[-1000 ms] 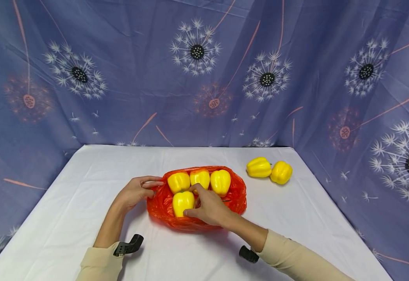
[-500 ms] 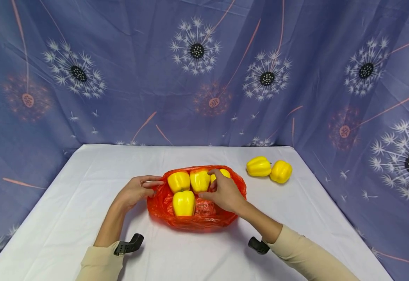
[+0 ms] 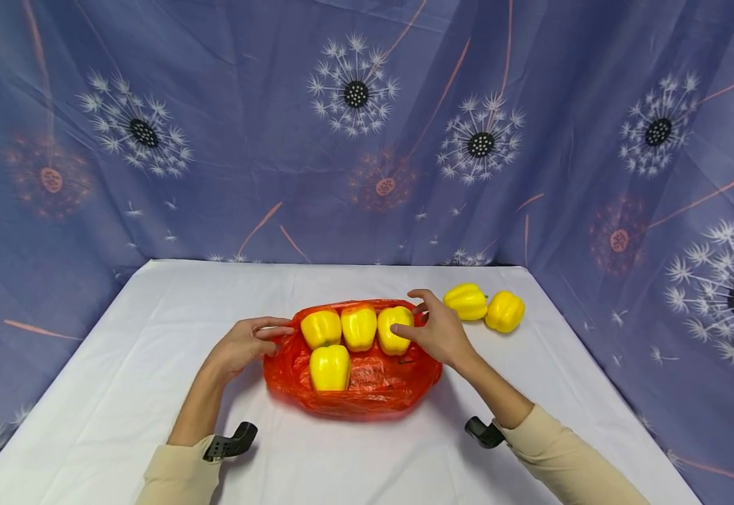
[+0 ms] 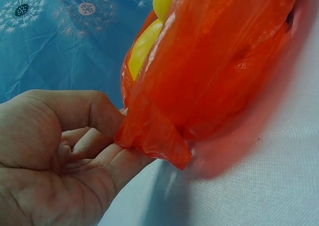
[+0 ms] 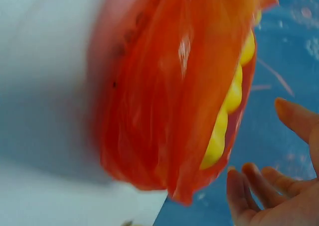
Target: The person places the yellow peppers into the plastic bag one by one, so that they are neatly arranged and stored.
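A red plastic bag (image 3: 367, 403) lies with its mouth spread on the white table. Inside are a left yellow bell pepper (image 3: 321, 330), a middle one (image 3: 359, 330) and a right one (image 3: 392, 319) along the back, plus a front one (image 3: 330, 370). My left hand (image 3: 240, 347) pinches the bag's left edge between thumb and fingers, as the left wrist view shows on the bag (image 4: 199, 81). Above the bag's right rim hovers my right hand (image 3: 440, 333), fingers spread and holding nothing; the right wrist view has this hand (image 5: 281, 196) apart from the bag (image 5: 159, 96).
Two more yellow bell peppers, one lying sideways (image 3: 464, 301) and one beside it (image 3: 505, 312), rest on the white table (image 3: 152, 337) at the back right. A purple dandelion-print cloth (image 3: 247, 140) hangs behind and along the sides.
My right hand has left the front bell pepper and travelled right across the bag to its right rim, near the loose peppers. The left hand stays at the bag's left edge.
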### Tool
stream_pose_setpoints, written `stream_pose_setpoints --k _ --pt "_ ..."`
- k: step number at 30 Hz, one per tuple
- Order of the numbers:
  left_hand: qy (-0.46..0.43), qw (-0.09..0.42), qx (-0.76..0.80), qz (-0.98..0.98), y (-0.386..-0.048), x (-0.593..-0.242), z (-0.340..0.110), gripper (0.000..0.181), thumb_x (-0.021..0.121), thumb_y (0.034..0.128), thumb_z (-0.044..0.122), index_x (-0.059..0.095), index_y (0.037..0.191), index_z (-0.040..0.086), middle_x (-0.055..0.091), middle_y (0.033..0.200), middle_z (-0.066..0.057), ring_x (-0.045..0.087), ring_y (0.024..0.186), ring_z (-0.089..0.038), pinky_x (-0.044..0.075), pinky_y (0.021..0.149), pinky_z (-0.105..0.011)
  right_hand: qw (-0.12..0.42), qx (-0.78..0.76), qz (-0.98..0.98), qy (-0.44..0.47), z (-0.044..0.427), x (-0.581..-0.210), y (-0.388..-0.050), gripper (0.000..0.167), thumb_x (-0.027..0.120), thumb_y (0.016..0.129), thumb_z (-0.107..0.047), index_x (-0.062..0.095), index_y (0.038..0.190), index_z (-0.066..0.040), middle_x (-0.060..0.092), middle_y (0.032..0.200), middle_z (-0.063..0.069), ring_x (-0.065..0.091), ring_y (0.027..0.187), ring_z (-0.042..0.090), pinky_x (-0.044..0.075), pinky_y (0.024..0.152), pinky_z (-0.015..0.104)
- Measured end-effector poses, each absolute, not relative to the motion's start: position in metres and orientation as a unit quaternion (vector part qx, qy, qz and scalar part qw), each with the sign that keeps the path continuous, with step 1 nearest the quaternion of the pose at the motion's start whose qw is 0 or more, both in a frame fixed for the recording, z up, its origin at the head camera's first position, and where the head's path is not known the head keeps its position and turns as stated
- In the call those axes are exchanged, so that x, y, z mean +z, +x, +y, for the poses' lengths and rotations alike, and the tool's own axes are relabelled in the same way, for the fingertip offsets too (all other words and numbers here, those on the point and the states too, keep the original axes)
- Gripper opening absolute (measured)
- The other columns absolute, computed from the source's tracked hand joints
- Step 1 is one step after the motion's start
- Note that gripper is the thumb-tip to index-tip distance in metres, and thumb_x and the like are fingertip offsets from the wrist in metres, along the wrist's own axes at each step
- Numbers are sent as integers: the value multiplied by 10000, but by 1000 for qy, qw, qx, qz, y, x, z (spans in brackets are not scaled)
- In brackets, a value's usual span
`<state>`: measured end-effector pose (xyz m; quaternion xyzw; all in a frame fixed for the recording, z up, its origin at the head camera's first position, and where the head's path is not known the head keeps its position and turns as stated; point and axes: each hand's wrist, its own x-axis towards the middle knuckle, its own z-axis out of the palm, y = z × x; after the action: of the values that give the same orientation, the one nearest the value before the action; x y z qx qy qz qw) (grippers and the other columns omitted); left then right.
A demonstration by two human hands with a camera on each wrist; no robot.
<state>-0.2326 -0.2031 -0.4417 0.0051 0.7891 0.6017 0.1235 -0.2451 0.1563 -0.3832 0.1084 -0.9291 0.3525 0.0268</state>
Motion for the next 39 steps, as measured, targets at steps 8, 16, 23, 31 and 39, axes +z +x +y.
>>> stream_pose_setpoints --k 8,16,23,31,39 --pt "7 125 602 788 -233 -443 -203 595 556 804 -82 586 1393 -2 671 1330 -177 570 1016 -212 504 664 -272 35 333 -940 69 189 -386 -264 827 787 841 -392 411 1533 -141 580 1387 243 571 1199 429 502 969 572" --pt "5 126 602 789 -233 -442 -203 602 561 803 -75 583 1399 8 670 1338 -164 556 1036 -218 493 660 -273 66 337 -939 21 214 -391 -277 879 792 831 -390 369 1561 -141 501 1449 271 369 1319 460 377 1017 604" --pt "6 123 606 786 -232 -442 -203 599 555 799 -85 586 1392 -2 673 1329 -175 569 1016 -205 494 655 -270 115 319 -941 10 231 -398 -297 877 807 824 -311 381 1548 -58 494 1468 284 407 1302 458 267 1019 567" --pt "4 120 611 782 -232 -444 -204 589 555 793 -92 605 1374 -2 682 1314 -172 575 983 -184 495 637 -263 116 303 -946 -25 237 -405 -308 909 816 814 -331 365 1565 -86 446 1501 302 337 1266 508 283 998 609" --pt "-1 120 612 782 -232 -444 -203 592 560 792 -86 606 1375 5 686 1310 -165 570 973 -187 494 631 -261 114 290 -949 -45 240 -411 -317 944 841 786 -339 361 1570 -125 410 1516 320 319 1258 552 285 980 631"
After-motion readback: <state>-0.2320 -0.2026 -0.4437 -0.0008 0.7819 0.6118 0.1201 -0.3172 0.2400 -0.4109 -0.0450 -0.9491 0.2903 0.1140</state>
